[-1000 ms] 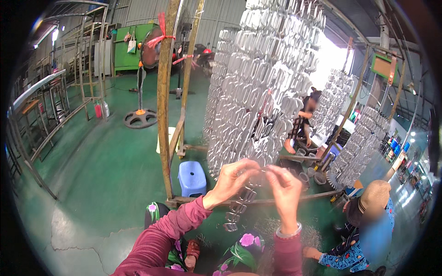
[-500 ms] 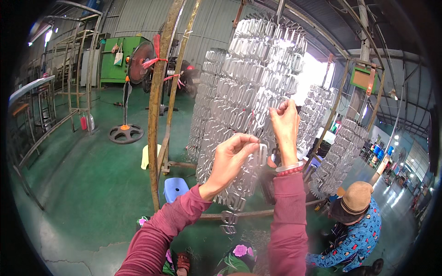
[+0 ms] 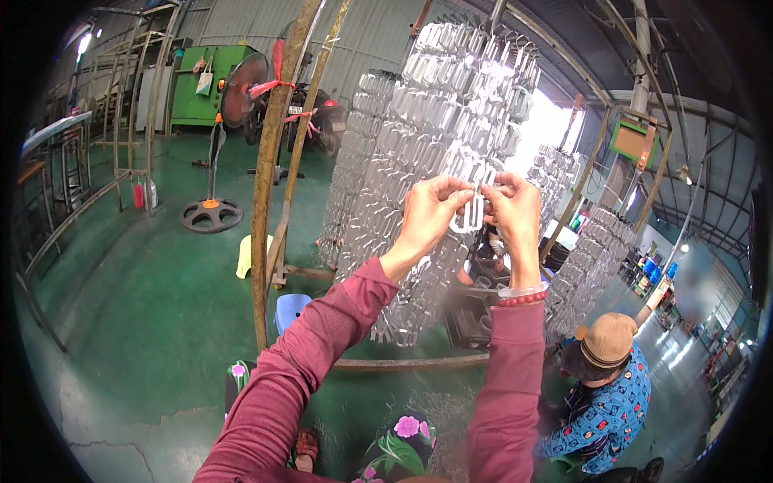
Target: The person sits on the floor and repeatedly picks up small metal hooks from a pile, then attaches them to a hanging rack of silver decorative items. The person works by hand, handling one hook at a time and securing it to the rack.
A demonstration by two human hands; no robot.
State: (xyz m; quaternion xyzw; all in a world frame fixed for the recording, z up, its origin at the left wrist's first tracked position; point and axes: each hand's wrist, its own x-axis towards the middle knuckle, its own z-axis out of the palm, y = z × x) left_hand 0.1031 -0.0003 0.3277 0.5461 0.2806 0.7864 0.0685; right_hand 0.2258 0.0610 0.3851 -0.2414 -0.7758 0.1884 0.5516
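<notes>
Bright silver oblong metal loops (image 3: 469, 216) hang between my hands, in front of a tall round rack (image 3: 435, 105) covered in tiers of similar pieces. My left hand (image 3: 432, 216) pinches the loops from the left with thumb and fingers. From the other side, the bent fingers of my right hand (image 3: 514, 211) close on their right edge. Both hands are at about the middle height of the rack, almost touching. How the loops are hooked to the rack is hidden by my fingers and the clutter of metal behind.
More loaded racks (image 3: 592, 262) stand at right and behind. A rusty metal post (image 3: 267, 185) rises left of the hands. A person (image 3: 612, 394) in a hat and blue patterned top sits low at right. A blue stool (image 3: 291, 310) and a fan (image 3: 211, 213) stand at left.
My left hand has risen and moved right, bringing its metal loops up to my right hand. The right hand has dropped slightly, and the two now meet. The view has shifted a little.
</notes>
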